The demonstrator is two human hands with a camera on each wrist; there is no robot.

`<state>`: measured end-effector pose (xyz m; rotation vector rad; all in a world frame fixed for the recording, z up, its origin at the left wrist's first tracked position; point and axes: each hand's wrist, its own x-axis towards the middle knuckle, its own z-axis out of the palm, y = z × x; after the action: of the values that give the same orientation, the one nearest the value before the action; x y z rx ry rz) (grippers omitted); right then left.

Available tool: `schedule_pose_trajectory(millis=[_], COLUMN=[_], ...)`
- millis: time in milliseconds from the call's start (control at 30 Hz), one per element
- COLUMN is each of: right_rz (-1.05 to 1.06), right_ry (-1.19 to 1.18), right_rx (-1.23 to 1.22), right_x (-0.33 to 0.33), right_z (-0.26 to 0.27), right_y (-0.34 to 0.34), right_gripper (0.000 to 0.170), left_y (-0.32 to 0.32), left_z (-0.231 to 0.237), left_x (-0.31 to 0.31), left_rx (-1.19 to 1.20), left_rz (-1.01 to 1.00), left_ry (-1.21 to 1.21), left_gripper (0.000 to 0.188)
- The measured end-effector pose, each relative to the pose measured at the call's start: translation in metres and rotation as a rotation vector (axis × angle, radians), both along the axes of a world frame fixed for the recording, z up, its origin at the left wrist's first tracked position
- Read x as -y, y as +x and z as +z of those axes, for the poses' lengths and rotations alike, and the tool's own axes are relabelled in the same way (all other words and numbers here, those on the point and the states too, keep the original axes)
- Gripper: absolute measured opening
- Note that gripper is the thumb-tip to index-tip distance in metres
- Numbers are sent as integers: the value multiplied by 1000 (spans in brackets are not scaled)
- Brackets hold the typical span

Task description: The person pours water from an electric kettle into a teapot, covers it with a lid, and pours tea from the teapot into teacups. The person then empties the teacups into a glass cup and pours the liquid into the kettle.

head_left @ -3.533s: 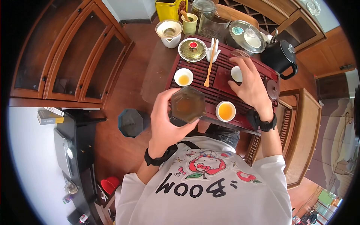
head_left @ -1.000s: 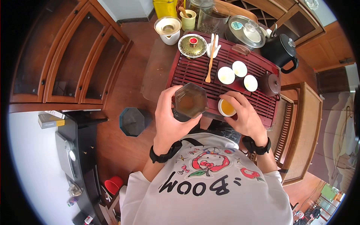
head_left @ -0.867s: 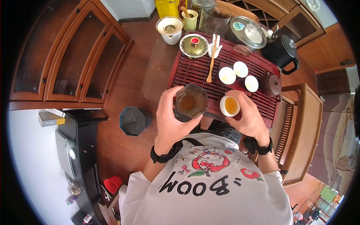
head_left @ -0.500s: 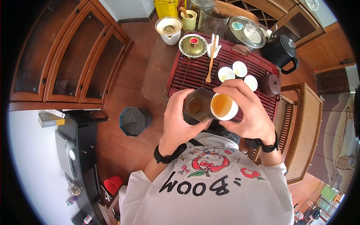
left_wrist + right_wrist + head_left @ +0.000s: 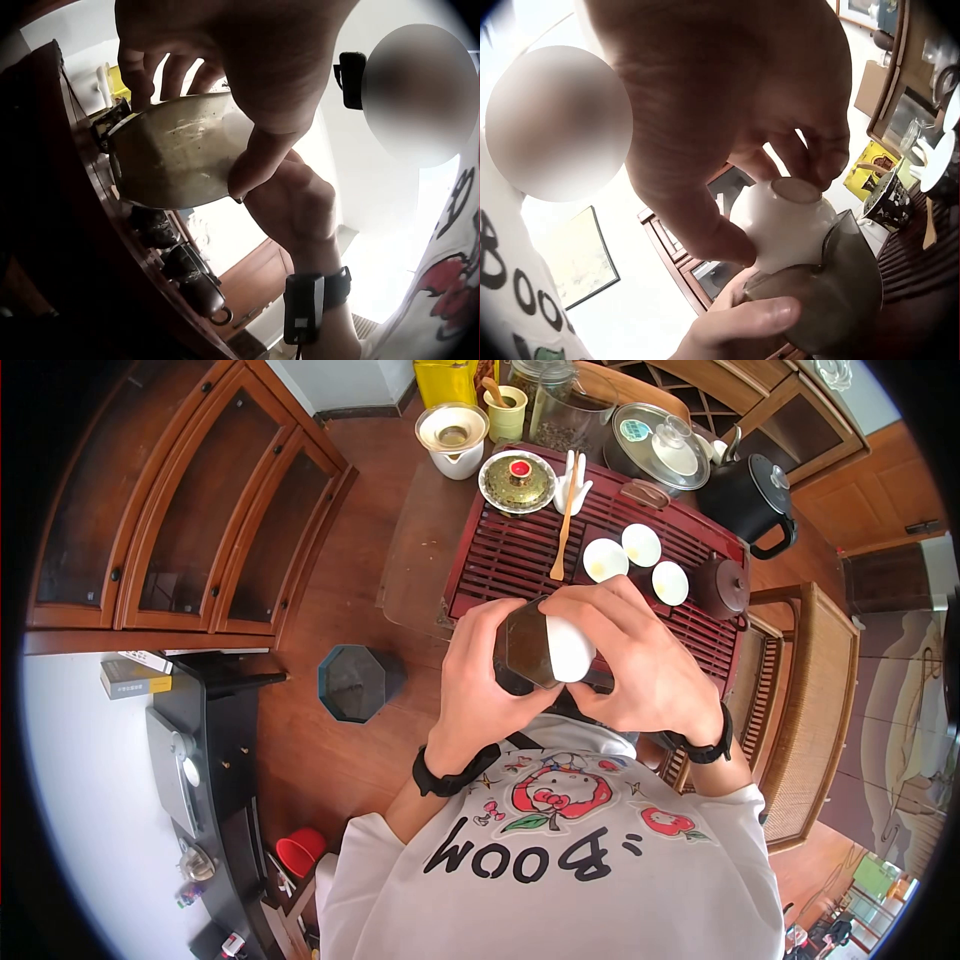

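Note:
My left hand (image 5: pixel 470 685) holds a dark, see-through, six-sided pitcher (image 5: pixel 522 648) above the front edge of the slatted tea tray (image 5: pixel 700 645). Its lip runs up to a pointed spout in the right wrist view. A small white teacup (image 5: pixel 776 232) is pinched between the thumb and fingers of my right hand (image 5: pixel 650 660). The teacup is tipped far over against the pitcher's rim, its foot turned up and its mouth hidden inside the opening. Three white teacups (image 5: pixel 605 561) stand grouped on the tray beyond my hands.
On the tray are a gold-lidded bowl (image 5: pixel 518 484), a wooden scoop (image 5: pixel 565 535) on a white hand-shaped rest (image 5: pixel 575 495), and a brown teapot (image 5: pixel 720 588). A black kettle (image 5: pixel 745 505) stands at the right. A dark octagonal bin (image 5: pixel 355 685) sits on the floor.
My right hand has lifted the tea-filled teacup off the tray, carried it left to the pitcher and tipped it over. Earlier, a teacup with tea stood at the tray's left; now that spot shows none.

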<state>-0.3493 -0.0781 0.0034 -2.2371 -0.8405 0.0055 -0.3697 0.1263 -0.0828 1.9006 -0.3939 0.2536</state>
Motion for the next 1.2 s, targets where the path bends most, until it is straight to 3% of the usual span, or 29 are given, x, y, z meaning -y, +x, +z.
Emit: schedule_pose_trajectory(millis=[233, 367, 533, 967, 1200], right_rz=[-53, -267, -464, -500, -513], right_ry=[42, 129, -39, -278, -194], right_rx=[32, 73, 68, 222, 190], right_x=[8, 26, 44, 55, 57], right_z=[-2, -15, -44, -86, -81], right_y=[-1, -5, -16, -8, -15], right_gripper=[70, 70, 72, 66, 66], left_y=[2, 1, 3, 3, 9], left_z=[-5, -6, -2, -5, 0], left_x=[0, -2, -7, -11, -20], left_rx=[44, 38, 7, 26, -54], left_rz=[-5, 13, 33, 67, 103], left_ry=[44, 20, 47, 40, -1], left_gripper=[81, 78, 77, 79, 77])
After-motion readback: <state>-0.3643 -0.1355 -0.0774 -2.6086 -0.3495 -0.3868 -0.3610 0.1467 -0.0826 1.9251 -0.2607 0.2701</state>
